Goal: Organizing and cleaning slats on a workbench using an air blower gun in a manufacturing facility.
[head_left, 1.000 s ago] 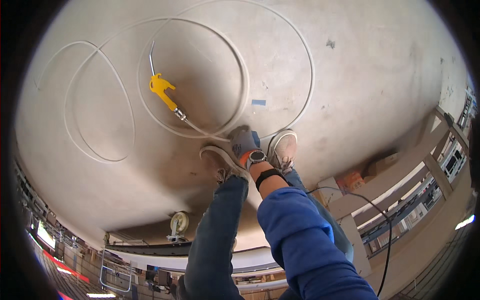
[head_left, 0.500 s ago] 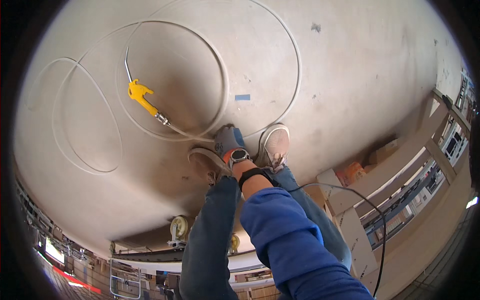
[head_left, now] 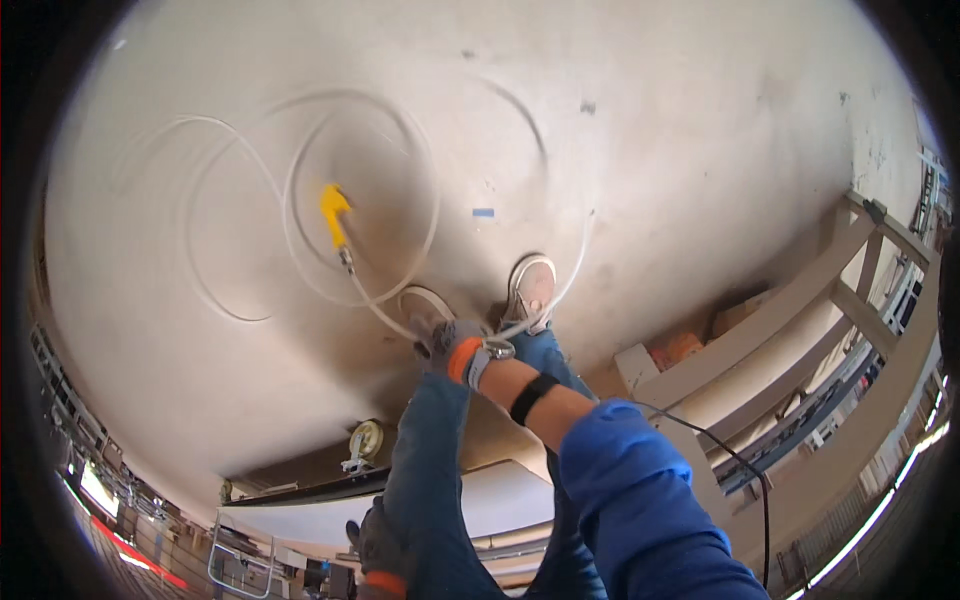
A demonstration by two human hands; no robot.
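My right hand (head_left: 454, 345), in a grey glove with an orange cuff, is closed around a pale air hose (head_left: 388, 320) just above my shoes. The hose runs out of the fist on both sides. On its end hangs a yellow air blow gun (head_left: 335, 215), blurred by motion, to the left and beyond the hand. Its metal nozzle cannot be made out. Loops of the hose spread over the floor, also smeared. My left hand (head_left: 380, 540), gloved too, is low beside my left knee; a finger stands apart and nothing shows in it.
A wooden frame (head_left: 800, 340) stands on the right, with boxes and an orange bag (head_left: 676, 350) under it. A dark cable (head_left: 730, 447) crosses near my right sleeve. Behind my legs is a wheeled base with a caster (head_left: 366, 440). Blue tape (head_left: 484, 212) marks the floor.
My right hand has risen from the floor with the hose gripped in it. The blow gun and loops have been dragged inward. My left hand has come into view at the bottom.
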